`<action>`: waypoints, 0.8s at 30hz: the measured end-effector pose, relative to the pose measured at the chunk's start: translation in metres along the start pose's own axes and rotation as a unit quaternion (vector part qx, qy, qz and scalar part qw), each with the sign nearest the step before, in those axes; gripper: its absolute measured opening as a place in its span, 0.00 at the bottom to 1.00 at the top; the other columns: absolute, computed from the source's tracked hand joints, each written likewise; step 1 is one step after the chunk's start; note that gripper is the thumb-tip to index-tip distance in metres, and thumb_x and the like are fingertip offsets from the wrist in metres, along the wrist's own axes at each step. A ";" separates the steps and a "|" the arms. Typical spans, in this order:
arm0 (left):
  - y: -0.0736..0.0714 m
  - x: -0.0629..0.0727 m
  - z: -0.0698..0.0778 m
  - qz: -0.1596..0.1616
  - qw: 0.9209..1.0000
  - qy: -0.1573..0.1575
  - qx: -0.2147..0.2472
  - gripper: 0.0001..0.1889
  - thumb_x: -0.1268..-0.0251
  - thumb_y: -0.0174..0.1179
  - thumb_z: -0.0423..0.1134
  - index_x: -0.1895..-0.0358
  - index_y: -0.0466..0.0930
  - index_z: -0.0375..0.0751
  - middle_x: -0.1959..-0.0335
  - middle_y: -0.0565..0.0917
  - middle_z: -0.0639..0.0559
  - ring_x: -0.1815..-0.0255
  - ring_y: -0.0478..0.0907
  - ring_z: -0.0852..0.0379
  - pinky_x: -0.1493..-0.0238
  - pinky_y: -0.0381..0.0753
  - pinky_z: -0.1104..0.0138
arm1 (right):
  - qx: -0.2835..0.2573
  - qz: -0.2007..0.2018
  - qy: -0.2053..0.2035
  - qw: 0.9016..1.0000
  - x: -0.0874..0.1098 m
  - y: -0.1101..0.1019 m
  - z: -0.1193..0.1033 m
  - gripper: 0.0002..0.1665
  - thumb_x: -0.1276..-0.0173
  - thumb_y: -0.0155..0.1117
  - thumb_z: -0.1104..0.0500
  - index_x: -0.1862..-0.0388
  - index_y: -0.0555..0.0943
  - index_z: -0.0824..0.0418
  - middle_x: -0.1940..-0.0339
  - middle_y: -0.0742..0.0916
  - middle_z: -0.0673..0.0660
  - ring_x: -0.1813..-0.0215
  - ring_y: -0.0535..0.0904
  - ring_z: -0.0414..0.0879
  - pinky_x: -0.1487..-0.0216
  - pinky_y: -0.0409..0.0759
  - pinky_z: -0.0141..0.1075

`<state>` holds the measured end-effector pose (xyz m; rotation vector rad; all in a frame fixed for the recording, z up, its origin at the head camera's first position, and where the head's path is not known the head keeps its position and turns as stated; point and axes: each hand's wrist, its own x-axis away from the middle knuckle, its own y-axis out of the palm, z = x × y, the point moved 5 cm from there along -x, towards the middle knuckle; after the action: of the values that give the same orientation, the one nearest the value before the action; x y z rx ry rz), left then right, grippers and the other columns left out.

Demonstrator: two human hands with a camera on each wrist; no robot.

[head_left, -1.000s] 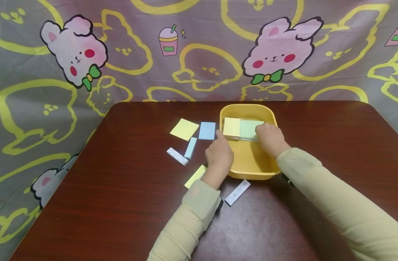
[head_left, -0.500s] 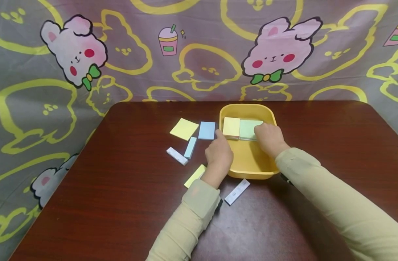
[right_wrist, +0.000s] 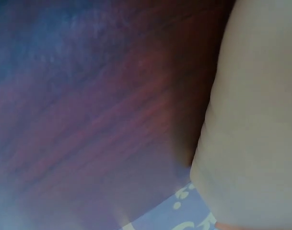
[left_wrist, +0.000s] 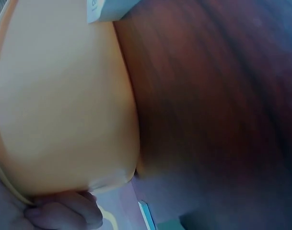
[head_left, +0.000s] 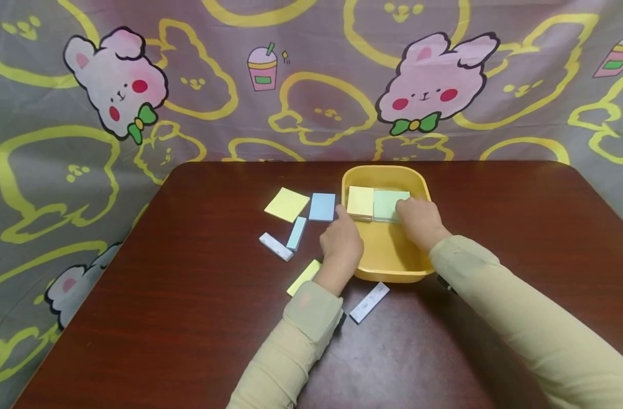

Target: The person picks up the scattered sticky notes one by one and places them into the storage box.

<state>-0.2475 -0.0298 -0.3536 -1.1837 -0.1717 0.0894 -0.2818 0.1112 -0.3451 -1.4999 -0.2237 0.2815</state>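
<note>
A yellow plastic bin (head_left: 393,276) stands on the table. My left hand (head_left: 343,241) grips its left rim; in the left wrist view the curled fingers (left_wrist: 64,213) lie against the bin's outer wall (left_wrist: 69,110). Inside, a yellow sticky note pad (head_left: 360,201) and a green sticky note pad (head_left: 387,204) lie side by side at the far end. My right hand (head_left: 421,222) reaches over the right rim and pinches the green pad's right edge, with most of its fingers hidden. The right wrist view shows no fingers, only tabletop and a pale surface.
Left of the bin lie a yellow square pad (head_left: 287,205), a blue pad (head_left: 322,207), a narrow light-blue pad (head_left: 296,233) and a narrow white one (head_left: 276,246). Another yellow pad (head_left: 303,277) lies partly behind the left wrist. A white strip pad (head_left: 369,303) lies before the bin.
The head view has tilted slightly, shifting the whole scene a little. Both hands, the bin and the pads keep their places relative to one another.
</note>
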 end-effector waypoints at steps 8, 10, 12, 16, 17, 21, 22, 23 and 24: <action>-0.001 0.001 0.000 -0.008 1.000 -0.002 0.007 0.21 0.37 0.57 0.36 0.43 0.62 0.40 0.67 0.86 0.44 0.69 0.84 0.50 0.73 0.78 0.61 | -0.024 0.015 0.004 1.000 0.011 0.000 -0.004 0.07 0.38 0.51 0.76 0.69 0.76 0.70 0.70 0.82 0.69 0.69 0.80 0.62 0.71 0.81 0.54; 0.000 0.001 -0.001 -0.012 1.000 -0.004 0.007 0.22 0.38 0.58 0.36 0.42 0.61 0.40 0.68 0.86 0.44 0.71 0.83 0.51 0.75 0.76 0.62 | -0.030 0.027 0.001 0.999 0.013 -0.001 -0.005 0.07 0.38 0.51 0.76 0.68 0.76 0.70 0.70 0.80 0.69 0.69 0.80 0.62 0.71 0.81 0.54; 0.000 0.001 -0.002 -0.014 1.000 -0.005 0.007 0.24 0.38 0.59 0.37 0.42 0.61 0.40 0.69 0.85 0.44 0.72 0.82 0.51 0.77 0.74 0.63 | -0.032 0.046 -0.005 0.998 0.016 -0.003 -0.005 0.08 0.39 0.51 0.76 0.67 0.77 0.70 0.69 0.79 0.69 0.70 0.79 0.61 0.73 0.80 0.53; 0.000 0.001 -0.002 -0.022 1.000 -0.005 0.002 0.26 0.36 0.56 0.39 0.37 0.58 0.40 0.70 0.85 0.44 0.75 0.80 0.52 0.79 0.70 0.64 | -0.041 0.101 -0.010 0.994 0.024 -0.009 0.000 0.08 0.37 0.50 0.75 0.65 0.77 0.70 0.67 0.76 0.67 0.67 0.75 0.59 0.74 0.79 0.50; 0.000 0.001 -0.001 -0.026 1.000 -0.005 0.000 0.27 0.35 0.55 0.39 0.35 0.57 0.39 0.70 0.85 0.44 0.75 0.80 0.53 0.79 0.70 0.64 | -0.042 0.122 -0.011 0.992 0.027 -0.010 0.001 0.07 0.37 0.51 0.75 0.65 0.77 0.71 0.67 0.76 0.67 0.67 0.74 0.59 0.74 0.78 0.49; -0.001 0.001 -0.001 -0.035 0.999 -0.003 -0.007 0.29 0.33 0.52 0.40 0.33 0.55 0.39 0.69 0.85 0.44 0.74 0.80 0.52 0.77 0.71 0.63 | -0.034 0.201 -0.006 0.979 0.037 -0.015 0.004 0.05 0.38 0.55 0.73 0.63 0.76 0.74 0.68 0.74 0.69 0.68 0.69 0.60 0.71 0.73 0.47; -0.001 0.001 -0.001 -0.040 0.999 -0.002 -0.009 0.29 0.33 0.52 0.40 0.32 0.54 0.38 0.69 0.85 0.44 0.73 0.80 0.52 0.76 0.72 0.63 | -0.039 0.213 0.005 0.976 0.038 -0.016 0.005 0.07 0.38 0.56 0.73 0.62 0.75 0.75 0.68 0.73 0.69 0.69 0.68 0.61 0.71 0.72 0.48; -0.001 0.001 -0.001 -0.042 0.999 -0.002 -0.011 0.29 0.33 0.52 0.41 0.32 0.54 0.38 0.68 0.85 0.43 0.73 0.81 0.52 0.75 0.73 0.63 | -0.048 0.216 0.020 0.975 0.040 -0.016 0.006 0.10 0.39 0.57 0.71 0.59 0.74 0.76 0.67 0.73 0.70 0.68 0.68 0.62 0.70 0.71 0.48; -0.002 0.001 -0.001 -0.043 0.999 -0.001 -0.012 0.28 0.33 0.52 0.40 0.34 0.55 0.38 0.67 0.85 0.43 0.72 0.81 0.51 0.74 0.74 0.62 | -0.059 0.216 0.039 0.974 0.041 -0.015 0.008 0.13 0.39 0.58 0.70 0.57 0.72 0.76 0.66 0.73 0.71 0.68 0.69 0.63 0.70 0.71 0.49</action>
<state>-0.2463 -0.0309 -0.3523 -1.1995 -0.2250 0.0126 -0.2448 0.1309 -0.3306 -1.6660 0.1572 0.5635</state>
